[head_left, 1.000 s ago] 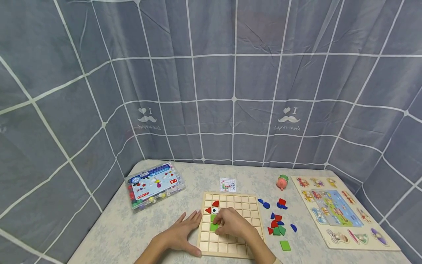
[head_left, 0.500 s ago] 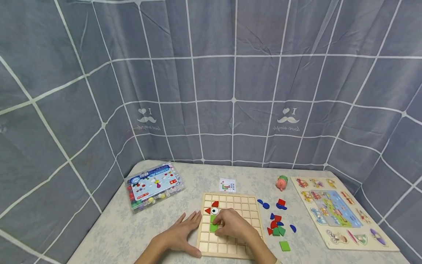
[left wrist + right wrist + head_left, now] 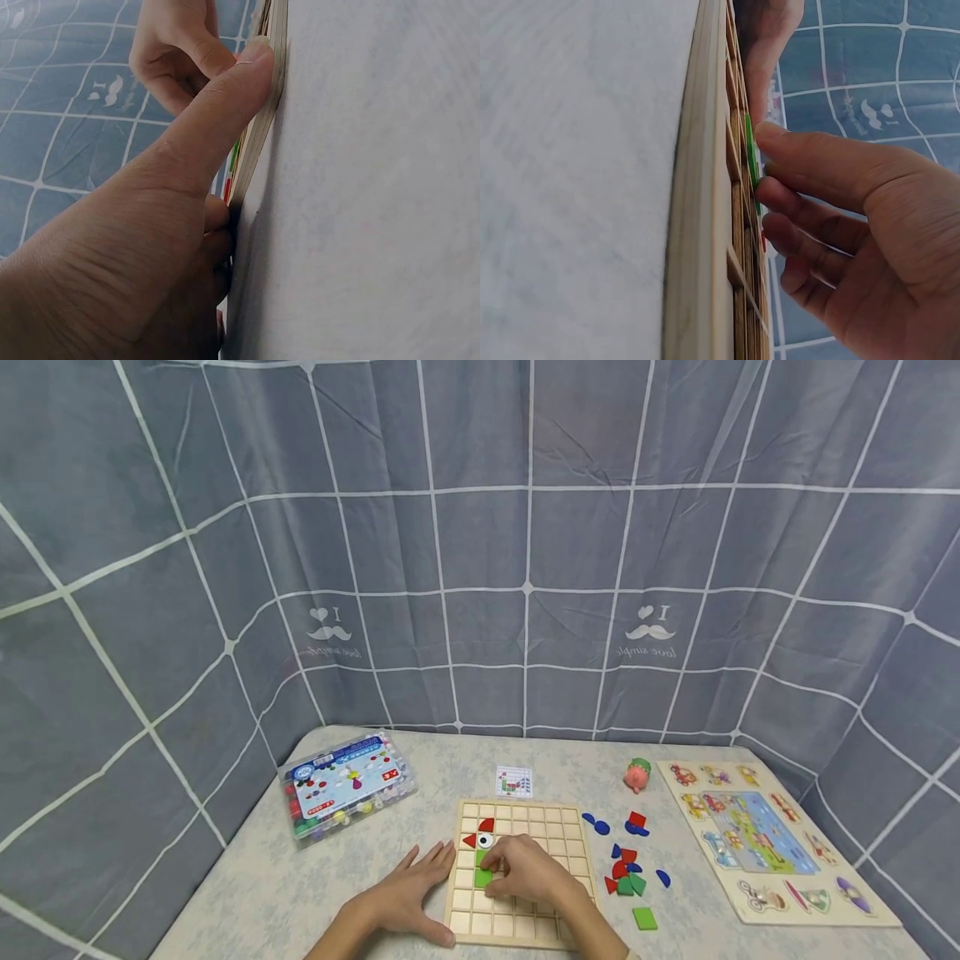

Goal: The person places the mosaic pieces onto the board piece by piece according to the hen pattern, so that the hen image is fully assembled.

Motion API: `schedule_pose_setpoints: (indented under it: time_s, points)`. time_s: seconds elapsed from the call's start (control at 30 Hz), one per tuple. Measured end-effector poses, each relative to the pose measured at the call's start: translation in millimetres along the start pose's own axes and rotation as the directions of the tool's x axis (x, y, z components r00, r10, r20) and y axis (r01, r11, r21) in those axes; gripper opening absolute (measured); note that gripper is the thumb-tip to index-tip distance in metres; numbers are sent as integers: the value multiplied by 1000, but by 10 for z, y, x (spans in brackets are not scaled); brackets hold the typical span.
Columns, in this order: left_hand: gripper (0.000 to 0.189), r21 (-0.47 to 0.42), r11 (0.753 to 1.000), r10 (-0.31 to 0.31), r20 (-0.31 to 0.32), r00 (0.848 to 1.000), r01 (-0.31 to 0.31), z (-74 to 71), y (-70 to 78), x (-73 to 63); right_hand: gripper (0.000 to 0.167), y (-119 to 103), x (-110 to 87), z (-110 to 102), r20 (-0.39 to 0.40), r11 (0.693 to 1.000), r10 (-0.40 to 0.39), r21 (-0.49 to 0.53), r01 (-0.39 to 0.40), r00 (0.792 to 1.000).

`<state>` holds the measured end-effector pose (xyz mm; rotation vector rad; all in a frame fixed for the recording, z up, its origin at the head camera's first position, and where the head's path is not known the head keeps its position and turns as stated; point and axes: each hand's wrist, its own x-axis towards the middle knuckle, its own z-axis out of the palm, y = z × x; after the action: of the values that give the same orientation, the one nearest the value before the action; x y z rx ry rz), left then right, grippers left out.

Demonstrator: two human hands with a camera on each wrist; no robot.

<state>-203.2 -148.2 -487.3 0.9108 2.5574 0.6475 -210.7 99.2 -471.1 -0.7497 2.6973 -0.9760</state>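
A wooden grid board [image 3: 553, 828] lies flat before me. My left hand [image 3: 401, 893] rests at its left edge, fingers spread and thumb against the near corner; the thumb lies along the frame in the left wrist view. Over the board, my right hand [image 3: 528, 870] has thumb and fingertips at a green square tile [image 3: 483, 878], pinching it in its cell. The green tile [image 3: 751, 150] stands slightly above the grid in the right wrist view. Above it are another green tile [image 3: 480, 857], a white eye tile [image 3: 485, 841], a red triangle [image 3: 470, 841] and a red quarter-round [image 3: 487, 825].
A pattern card [image 3: 514, 782] lies behind the board. Loose red, blue and green pieces [image 3: 626, 885] and a green square [image 3: 645, 918] lie to its right. Beyond are a small pink-and-green figure [image 3: 637, 775] and a picture puzzle [image 3: 738, 893]. A clear bead box [image 3: 348, 785] sits back left.
The head view has shifted slightly, so everything sits a little further left. Both hands and the tiles keep the same places on the board.
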Motion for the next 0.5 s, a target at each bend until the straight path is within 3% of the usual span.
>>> schedule_pose_setpoints:
  time_s: [0.5]
  points:
    - [116, -5, 1000, 16, -9, 1000, -16, 3, 6, 0, 29, 195, -238, -234, -56, 998, 44, 48, -42, 997]
